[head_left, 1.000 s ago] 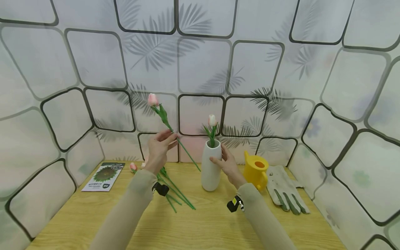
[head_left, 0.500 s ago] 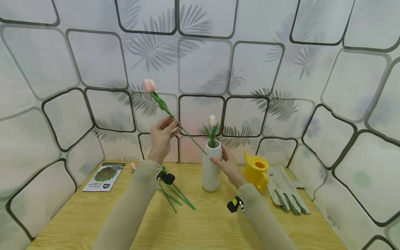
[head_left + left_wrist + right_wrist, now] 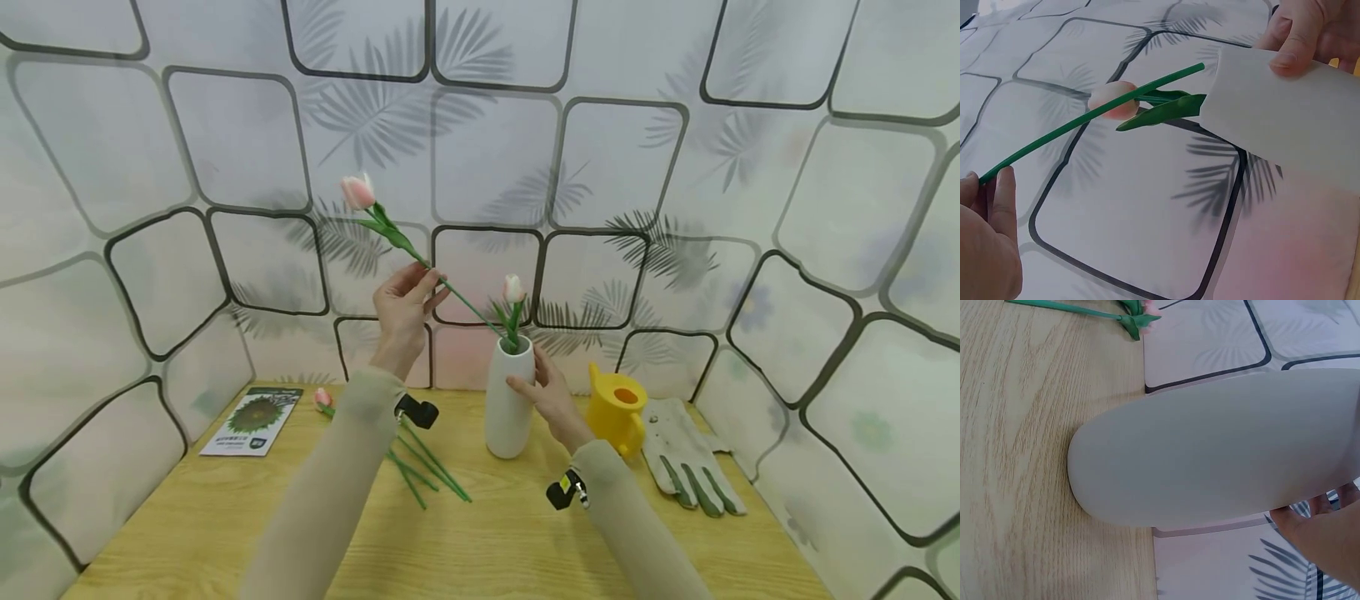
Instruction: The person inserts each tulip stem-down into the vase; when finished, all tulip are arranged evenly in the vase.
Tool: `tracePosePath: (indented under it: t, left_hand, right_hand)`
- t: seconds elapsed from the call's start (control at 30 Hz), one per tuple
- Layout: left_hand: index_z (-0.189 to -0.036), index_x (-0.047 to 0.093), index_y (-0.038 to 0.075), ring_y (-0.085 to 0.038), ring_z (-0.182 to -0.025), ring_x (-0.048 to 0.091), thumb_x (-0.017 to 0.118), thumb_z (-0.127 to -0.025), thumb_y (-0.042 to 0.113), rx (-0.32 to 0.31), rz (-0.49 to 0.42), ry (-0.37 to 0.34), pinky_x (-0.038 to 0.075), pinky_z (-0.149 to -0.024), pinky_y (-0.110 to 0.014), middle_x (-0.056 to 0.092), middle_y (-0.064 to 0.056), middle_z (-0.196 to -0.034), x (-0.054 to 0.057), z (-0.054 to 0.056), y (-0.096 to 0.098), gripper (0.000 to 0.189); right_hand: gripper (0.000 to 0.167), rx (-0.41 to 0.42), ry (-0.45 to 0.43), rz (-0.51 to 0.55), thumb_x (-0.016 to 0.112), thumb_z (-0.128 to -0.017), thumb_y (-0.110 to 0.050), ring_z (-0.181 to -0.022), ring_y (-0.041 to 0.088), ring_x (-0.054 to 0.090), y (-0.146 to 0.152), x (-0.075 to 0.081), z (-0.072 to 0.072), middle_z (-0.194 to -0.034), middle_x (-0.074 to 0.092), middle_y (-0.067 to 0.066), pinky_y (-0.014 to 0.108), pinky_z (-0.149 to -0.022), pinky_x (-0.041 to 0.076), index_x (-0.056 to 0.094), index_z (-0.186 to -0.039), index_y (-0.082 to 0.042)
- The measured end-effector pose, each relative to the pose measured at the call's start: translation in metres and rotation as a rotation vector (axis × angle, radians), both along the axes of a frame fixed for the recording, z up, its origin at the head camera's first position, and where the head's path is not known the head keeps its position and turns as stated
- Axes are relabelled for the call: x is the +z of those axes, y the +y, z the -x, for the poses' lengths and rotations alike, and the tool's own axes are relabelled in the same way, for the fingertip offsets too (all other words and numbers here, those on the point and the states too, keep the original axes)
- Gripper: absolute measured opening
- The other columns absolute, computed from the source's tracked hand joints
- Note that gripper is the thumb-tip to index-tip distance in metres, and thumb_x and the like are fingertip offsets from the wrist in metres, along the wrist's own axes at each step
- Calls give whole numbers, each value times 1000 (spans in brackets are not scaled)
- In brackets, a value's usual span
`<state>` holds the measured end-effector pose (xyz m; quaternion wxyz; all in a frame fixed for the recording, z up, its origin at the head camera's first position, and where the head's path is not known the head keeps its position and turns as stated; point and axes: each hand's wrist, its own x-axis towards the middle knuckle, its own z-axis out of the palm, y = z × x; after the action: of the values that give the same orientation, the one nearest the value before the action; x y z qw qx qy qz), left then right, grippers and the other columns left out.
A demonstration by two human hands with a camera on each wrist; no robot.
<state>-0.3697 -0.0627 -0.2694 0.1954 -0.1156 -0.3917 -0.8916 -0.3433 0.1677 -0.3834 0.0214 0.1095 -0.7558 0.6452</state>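
At the far left a sunflower packet [image 3: 252,421] lies flat on the wooden surface [image 3: 465,550]. Next come the loose tulips [image 3: 323,398], one pink bloom showing and green stems fanned toward the near edge, partly hidden by the left sleeve [image 3: 330,483]. Above them the left hand [image 3: 405,304] pinches the held tulip [image 3: 393,236] by its stem between thumb and fingers, pink bloom up to the left, the stem slanting down to the right; in the left wrist view its tip is just short of the vase mouth, outside it. The white vase [image 3: 507,408] stands upright with the vase tulip [image 3: 513,290] in it, and the right hand [image 3: 551,392] grips its upper right side, thumb in front. Right of that stands the yellow can [image 3: 617,412], with a white-and-green glove [image 3: 686,458] lying just beside it.
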Motion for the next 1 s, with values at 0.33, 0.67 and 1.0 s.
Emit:
tracePosePath:
  t: [0.33,0.67,1.0]
  left_hand:
    - [-91,75,7,-19,-76,71,74,-83,0,30,-5,0,62,-76,-37,69,-6,-82,-5,5,13,11]
    - [-98,71,0,-17,-82,71,71,-87,-1,-37,156,5,62,-81,-39,70,-5,-90,-23,3,28,11]
    - [-113,67,-10,-17,-81,72,70,-89,2,-17,406,-13,61,-84,-36,71,-20,-104,-49,7,50,27]
  right_hand:
    - [86,9,-5,6,71,-92,-20,-148,34,25,2,-5,9,-163,22,10,58,-120,23,17,-158,-17]
    - [84,-18,44,9,73,-90,-27,-147,32,29,2,-14,14,-161,28,6,60,-118,26,22,-157,-22]
    - [84,-20,38,10,73,-90,-26,-146,33,29,1,-16,15,-161,27,6,61,-118,26,22,-157,-22]
